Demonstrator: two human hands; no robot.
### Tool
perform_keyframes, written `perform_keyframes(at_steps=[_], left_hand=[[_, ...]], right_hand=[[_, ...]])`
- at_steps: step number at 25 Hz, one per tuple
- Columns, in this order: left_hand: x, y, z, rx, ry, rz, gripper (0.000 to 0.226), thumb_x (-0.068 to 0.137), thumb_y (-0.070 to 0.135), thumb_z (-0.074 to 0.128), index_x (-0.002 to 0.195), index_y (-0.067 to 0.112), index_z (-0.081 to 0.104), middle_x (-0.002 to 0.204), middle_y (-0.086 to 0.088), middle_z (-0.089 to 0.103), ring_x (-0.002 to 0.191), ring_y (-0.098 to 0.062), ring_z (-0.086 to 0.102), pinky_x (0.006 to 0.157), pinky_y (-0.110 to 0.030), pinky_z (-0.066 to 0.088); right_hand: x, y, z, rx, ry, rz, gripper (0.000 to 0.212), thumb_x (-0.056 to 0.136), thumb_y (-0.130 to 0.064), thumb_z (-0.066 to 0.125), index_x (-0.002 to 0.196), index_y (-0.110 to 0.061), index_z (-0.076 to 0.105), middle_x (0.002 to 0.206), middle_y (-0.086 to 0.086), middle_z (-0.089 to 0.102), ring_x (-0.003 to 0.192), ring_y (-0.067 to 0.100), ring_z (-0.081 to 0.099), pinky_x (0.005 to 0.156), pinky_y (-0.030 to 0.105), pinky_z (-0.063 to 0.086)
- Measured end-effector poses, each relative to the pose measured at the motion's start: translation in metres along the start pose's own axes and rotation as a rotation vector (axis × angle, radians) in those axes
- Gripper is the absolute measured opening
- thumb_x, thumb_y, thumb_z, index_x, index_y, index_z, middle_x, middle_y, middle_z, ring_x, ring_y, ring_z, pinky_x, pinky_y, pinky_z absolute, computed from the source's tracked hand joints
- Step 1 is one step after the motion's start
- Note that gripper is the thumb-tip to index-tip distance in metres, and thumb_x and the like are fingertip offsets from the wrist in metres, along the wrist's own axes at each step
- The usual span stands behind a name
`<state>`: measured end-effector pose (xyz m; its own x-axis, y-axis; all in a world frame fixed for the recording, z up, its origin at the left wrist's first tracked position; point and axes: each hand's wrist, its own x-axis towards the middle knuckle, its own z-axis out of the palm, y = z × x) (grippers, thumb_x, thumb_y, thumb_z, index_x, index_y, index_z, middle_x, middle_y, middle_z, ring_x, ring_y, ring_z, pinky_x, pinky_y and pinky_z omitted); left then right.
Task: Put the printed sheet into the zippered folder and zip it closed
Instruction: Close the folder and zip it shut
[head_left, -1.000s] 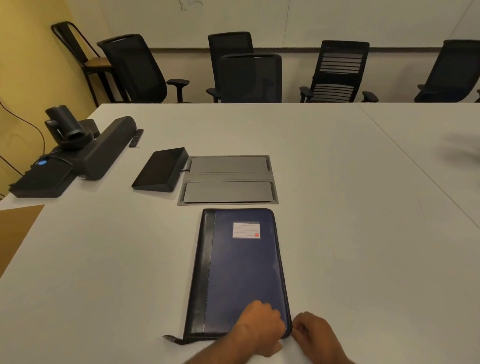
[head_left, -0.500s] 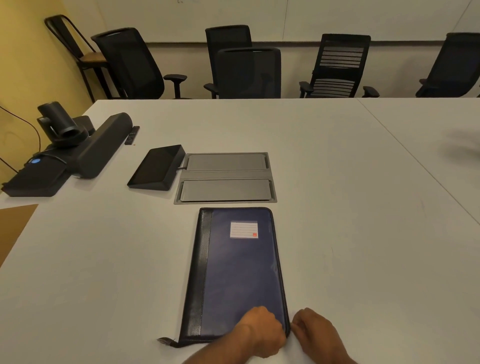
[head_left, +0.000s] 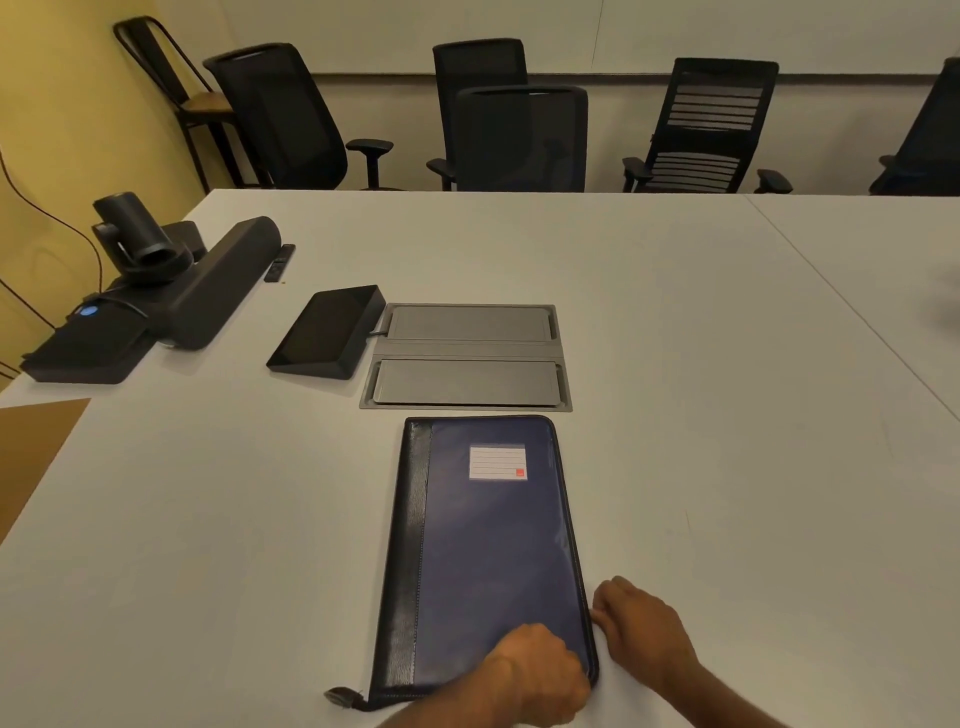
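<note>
Head view. Zippered folder (head_left: 488, 561) lies flat and closed on the white desk (head_left: 727, 415), spine to the left, label near the far end, just near side of the grey cable hatch (head_left: 466, 357). Left hand (head_left: 540, 675) presses down on the folder's near right corner, fingers curled; its grip looks clenched on the cover edge, though whether it holds anything is not clear. Right hand (head_left: 641, 626) sits at the folder's right edge, fingertips pinched against the zipper line, probably on the pull.

Printed sheet: not visible; presumably inside, not confirmed.

Risks, as judged: zipper could snag on cover fabric or on a sheet corner poking into the track, if the edge is not held flat. Folder could slide on the smooth desk if the left hand eases off while the right drags.

Hidden: the pull itself, under the right fingertips. How far the zip has run is unreadable. Dark tab (head_left: 343, 696) at the near left corner, purpose unclear. Forearms cut off by the frame.
</note>
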<state>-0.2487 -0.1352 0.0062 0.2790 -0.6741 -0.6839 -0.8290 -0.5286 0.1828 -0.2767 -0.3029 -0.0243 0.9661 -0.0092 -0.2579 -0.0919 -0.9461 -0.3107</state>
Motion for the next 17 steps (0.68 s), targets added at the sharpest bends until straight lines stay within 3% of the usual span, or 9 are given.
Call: perform_keyframes(at_steps=[2,5,10,17], left_hand=[[-0.002,0.002,0.001,-0.099,0.018,-0.061,0.041,0.105,0.023,0.033,0.131,-0.002,0.053,0.135,-0.024,0.055,0.123,-0.042,0.05,0.106,-0.053,0.039],[-0.009,0.004,0.006,-0.236,0.14,-0.107,0.037,0.1,0.019,0.033,0.106,-0.005,0.06,0.109,-0.025,0.063,0.104,-0.045,0.056,0.09,-0.055,0.046],[-0.012,0.002,0.007,-0.245,0.161,-0.083,0.036,0.099,0.02,0.033,0.101,-0.004,0.06,0.104,-0.024,0.063,0.099,-0.046,0.056,0.087,-0.056,0.047],[-0.009,-0.001,0.017,-0.292,0.164,-0.129,0.039,0.097,0.025,0.029,0.097,0.001,0.06,0.099,-0.021,0.064,0.094,-0.047,0.057,0.084,-0.058,0.048]], right_hand=[[0.002,0.005,-0.002,0.006,-0.036,-0.043,0.015,0.096,-0.041,0.041,0.084,-0.032,0.04,0.088,-0.014,0.046,0.075,0.009,0.048,0.066,0.023,0.04],[-0.001,0.009,0.001,0.01,-0.041,-0.07,0.015,0.095,-0.042,0.041,0.085,-0.031,0.044,0.087,-0.014,0.048,0.077,0.007,0.046,0.069,0.022,0.041],[-0.012,0.016,0.012,0.032,-0.029,-0.12,0.023,0.093,-0.043,0.043,0.092,-0.024,0.056,0.086,-0.016,0.046,0.084,0.008,0.052,0.067,0.019,0.038],[-0.018,0.019,0.02,0.006,0.015,-0.097,0.027,0.091,-0.047,0.043,0.089,-0.025,0.059,0.082,-0.015,0.05,0.075,0.005,0.041,0.065,0.02,0.033]])
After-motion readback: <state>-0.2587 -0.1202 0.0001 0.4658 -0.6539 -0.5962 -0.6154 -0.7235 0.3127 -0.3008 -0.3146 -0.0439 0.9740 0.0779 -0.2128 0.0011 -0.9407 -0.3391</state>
